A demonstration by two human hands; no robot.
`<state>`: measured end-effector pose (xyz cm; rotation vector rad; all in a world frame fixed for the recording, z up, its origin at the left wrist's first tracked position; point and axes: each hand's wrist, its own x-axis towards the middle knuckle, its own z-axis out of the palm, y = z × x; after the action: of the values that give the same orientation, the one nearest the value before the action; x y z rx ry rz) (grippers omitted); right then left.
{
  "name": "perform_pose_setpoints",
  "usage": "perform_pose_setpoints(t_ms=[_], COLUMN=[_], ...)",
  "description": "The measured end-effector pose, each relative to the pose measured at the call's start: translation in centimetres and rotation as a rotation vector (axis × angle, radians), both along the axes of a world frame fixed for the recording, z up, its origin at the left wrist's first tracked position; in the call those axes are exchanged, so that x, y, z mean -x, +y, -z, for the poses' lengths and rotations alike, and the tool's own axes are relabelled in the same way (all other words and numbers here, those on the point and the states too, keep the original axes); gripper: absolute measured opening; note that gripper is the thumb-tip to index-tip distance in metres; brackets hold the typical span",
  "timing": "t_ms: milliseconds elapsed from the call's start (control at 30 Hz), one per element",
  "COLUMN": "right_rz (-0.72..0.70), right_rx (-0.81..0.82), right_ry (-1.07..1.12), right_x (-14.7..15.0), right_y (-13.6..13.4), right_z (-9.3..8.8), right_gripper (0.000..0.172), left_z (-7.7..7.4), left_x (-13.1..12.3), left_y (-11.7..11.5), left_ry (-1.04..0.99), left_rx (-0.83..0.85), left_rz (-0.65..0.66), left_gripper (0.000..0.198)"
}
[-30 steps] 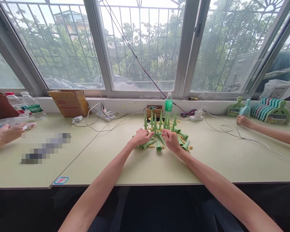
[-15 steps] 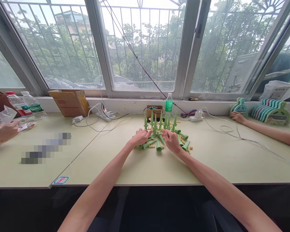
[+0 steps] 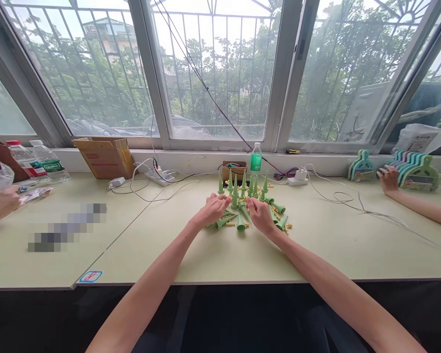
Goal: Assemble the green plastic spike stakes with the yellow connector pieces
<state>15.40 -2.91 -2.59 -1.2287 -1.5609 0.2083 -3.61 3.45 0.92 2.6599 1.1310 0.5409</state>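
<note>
Bright daylight floods through windows (image 3: 220, 105) behind the pale table (image 3: 143, 245), bleaching the sky (image 3: 248, 29) above it and leaving deep shade below.

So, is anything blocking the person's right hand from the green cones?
Nothing visible does: the right hand is in among the green cones, with lying ones on either side. The bottle stands beyond them, out of the way.

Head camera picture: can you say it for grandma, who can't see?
A person's left hand and right hand are at a cluster of green cone-shaped spikes, some upright, some lying down, with yellow pieces, on a pale table. Behind are a drink bottle and windows; other people's hands appear on either side.
</note>
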Motion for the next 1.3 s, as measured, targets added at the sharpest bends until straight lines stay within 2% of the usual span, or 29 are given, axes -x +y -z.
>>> perform_pose_setpoints(t_ms=[267, 567, 733, 867, 1000, 1133, 1300], right_rz=[0.003, -0.059, -0.061, -0.055, -0.007, 0.029, 0.033], right_rx=[0.015, 0.038, 0.031, 0.014, -0.013, -0.037, -0.047], right_ry=[0.019, -0.004, 0.004, 0.009, 0.011, 0.014, 0.017], right_x=[0.0, 0.0, 0.0, -0.1, -0.1, 0.0, 0.1], right_y=[-0.4, -0.4, -0.2, 0.0, 0.0, -0.1, -0.1], right_z=[-0.4, -0.4, -0.2, 0.0, -0.1, -0.3, -0.4], right_gripper=[0.037, 0.032, 0.031, 0.030, 0.029, 0.030, 0.029], left_z=[-1.1, -0.6, -0.3, 0.6, 1.5, 1.9, 2.0], left_x=[-0.5, -1.3, -1.5, -1.7, -1.8, -1.7, -1.8], left_y=[-2.8, -4.0, -4.0, -3.6, -3.0, -2.7, -2.8], left_ry=[-0.063, -0.117, -0.150, -0.186, -0.233, -0.167, -0.065], left_rx=[-0.093, -0.175, -0.200, -0.215, -0.236, -0.219, -0.187], left_rz=[0.183, 0.340, 0.342, 0.333, 0.314, 0.281, 0.291], left_gripper=[0.067, 0.052, 0.044, 0.034, 0.039, 0.030, 0.035])
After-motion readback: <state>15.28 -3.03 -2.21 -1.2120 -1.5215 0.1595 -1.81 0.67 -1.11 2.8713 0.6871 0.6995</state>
